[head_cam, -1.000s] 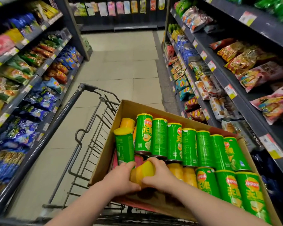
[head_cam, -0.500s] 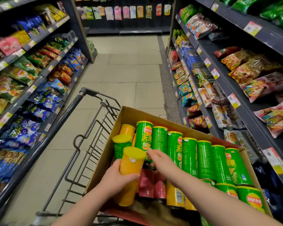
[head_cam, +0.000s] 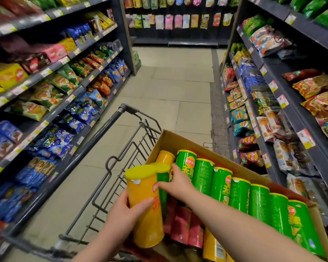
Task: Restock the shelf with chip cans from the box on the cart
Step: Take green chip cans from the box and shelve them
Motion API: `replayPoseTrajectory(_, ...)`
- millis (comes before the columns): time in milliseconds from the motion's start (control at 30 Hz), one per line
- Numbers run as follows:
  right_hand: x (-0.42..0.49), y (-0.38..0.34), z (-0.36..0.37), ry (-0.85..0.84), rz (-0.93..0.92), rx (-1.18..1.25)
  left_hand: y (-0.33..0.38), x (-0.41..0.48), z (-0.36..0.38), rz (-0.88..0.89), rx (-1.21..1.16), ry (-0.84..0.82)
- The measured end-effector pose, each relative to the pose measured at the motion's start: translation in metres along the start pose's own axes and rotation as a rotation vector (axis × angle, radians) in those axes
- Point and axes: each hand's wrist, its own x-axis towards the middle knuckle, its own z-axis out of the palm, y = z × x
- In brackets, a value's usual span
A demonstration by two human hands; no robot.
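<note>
Here, left hand (head_cam: 121,214) around yellow can (head_cam: 146,210), right hand (head_cam: 179,184) around green can (head_cam: 162,175) (grip half-hidden).

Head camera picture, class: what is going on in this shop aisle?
A person is taking chip cans out of a box on a cart, between snack shelves. The left hand holds a yellow can upright above the box. The right hand grips a green can standing in the box.
</note>
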Motion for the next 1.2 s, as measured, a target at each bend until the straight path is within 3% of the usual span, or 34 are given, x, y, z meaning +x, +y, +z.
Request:
replayPoseTrajectory(200,0.018,-0.010,0.019,-0.006,0.091,0.014,0.002,-0.001,-0.013,0.005,-0.037,0.089)
replayPoseTrajectory(600,-0.006,-0.011,0.003,0.143,0.036,0.238,0.003,-0.002,-0.017,0.038,-0.029,0.012)
replayPoseTrajectory(833,-0.053,-0.011,-0.037,0.241,0.027,0.404,0.011,0.005,-0.007,0.067,-0.014,-0.095)
replayPoseTrajectory(1200,-0.145,0.008,-0.076,0.532,0.025,0.592,0.021,0.004,0.041,0.119,0.013,-0.423)
